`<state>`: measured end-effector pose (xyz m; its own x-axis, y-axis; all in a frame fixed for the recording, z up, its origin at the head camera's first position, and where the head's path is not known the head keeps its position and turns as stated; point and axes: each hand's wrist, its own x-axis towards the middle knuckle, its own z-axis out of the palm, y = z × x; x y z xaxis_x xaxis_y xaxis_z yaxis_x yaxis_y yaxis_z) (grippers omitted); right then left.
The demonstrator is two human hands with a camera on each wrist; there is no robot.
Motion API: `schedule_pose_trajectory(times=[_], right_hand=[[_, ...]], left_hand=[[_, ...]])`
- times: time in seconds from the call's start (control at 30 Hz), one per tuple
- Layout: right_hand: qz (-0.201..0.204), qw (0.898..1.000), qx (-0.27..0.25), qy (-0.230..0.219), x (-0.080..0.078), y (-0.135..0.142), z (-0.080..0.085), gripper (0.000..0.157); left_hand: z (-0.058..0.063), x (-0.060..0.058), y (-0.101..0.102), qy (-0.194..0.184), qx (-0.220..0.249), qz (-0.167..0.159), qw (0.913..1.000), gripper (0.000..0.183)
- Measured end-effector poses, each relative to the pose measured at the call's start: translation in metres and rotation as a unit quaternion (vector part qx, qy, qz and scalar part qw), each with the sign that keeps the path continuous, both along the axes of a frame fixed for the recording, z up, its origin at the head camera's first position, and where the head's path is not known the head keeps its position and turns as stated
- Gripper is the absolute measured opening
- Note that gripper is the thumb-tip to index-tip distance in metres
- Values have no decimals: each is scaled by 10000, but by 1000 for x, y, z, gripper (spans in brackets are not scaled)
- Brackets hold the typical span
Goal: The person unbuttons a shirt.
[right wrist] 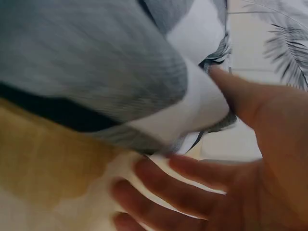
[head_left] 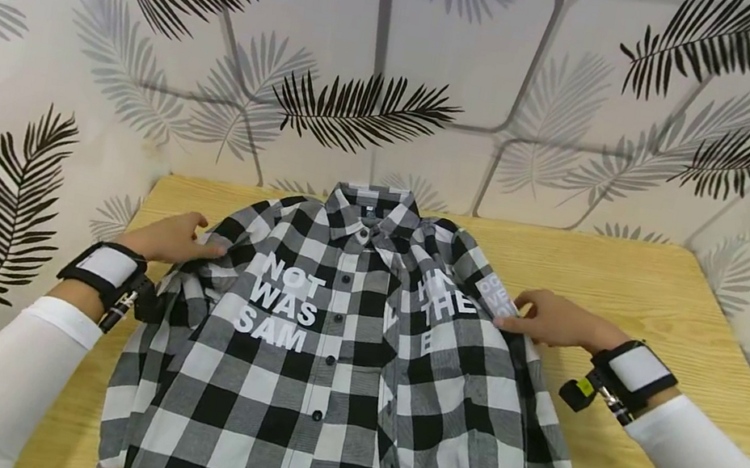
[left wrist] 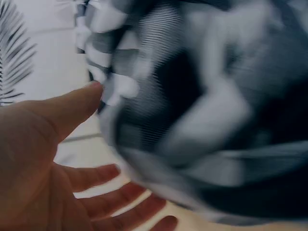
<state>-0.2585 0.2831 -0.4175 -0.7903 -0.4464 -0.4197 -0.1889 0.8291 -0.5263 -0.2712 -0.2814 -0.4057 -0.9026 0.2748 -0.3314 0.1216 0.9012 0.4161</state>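
A black, white and grey checked button-up shirt [head_left: 352, 378] with white lettering lies front up, collar at the far side. My left hand [head_left: 177, 239] is at its left sleeve near the shoulder. In the left wrist view, the left thumb [left wrist: 79, 106] touches the blurred cloth, the other fingers spread apart below it. On the other side my right hand [head_left: 556, 318] is at the right sleeve, beside the lettering. The right wrist view shows the right thumb [right wrist: 236, 91] against the cloth edge and the fingers extended under it. The shirt's lower part runs out of frame.
The shirt lies on a wooden-topped table [head_left: 639, 284]. Behind it stands a wall [head_left: 450, 41] with a palm-leaf pattern. Each wrist wears a black strap; the right strap [head_left: 635, 378] carries a small camera.
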Motion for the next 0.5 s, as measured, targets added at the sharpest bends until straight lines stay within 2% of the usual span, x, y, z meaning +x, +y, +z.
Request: schedule_pose_trajectory(times=[0.13,0.27,0.33,0.4,0.47,0.5], right_hand=[[390,9929,-408,-1047,22,19,-2,42],[831,9798,-1050,-1483,41,39,-5,25],[796,9780,-1237,-1481,47,51,-7,26],[578,9806,-1297,-1355,49,62,-9,29],[286,9874,-1244,-932,47,70,-13,28],[135,9913,-1180,-575,45,74,-16,26]], left_hand=[[-19,20,-12,-446,-25,172,9989,83],[-27,36,-25,-590,116,16,9982,91],[-30,41,-31,-568,261,-165,9979,95],[-32,44,-36,-549,430,-287,9972,91],[-33,47,-42,-455,506,-288,9973,82],[-34,48,-45,-370,522,-264,9976,75]])
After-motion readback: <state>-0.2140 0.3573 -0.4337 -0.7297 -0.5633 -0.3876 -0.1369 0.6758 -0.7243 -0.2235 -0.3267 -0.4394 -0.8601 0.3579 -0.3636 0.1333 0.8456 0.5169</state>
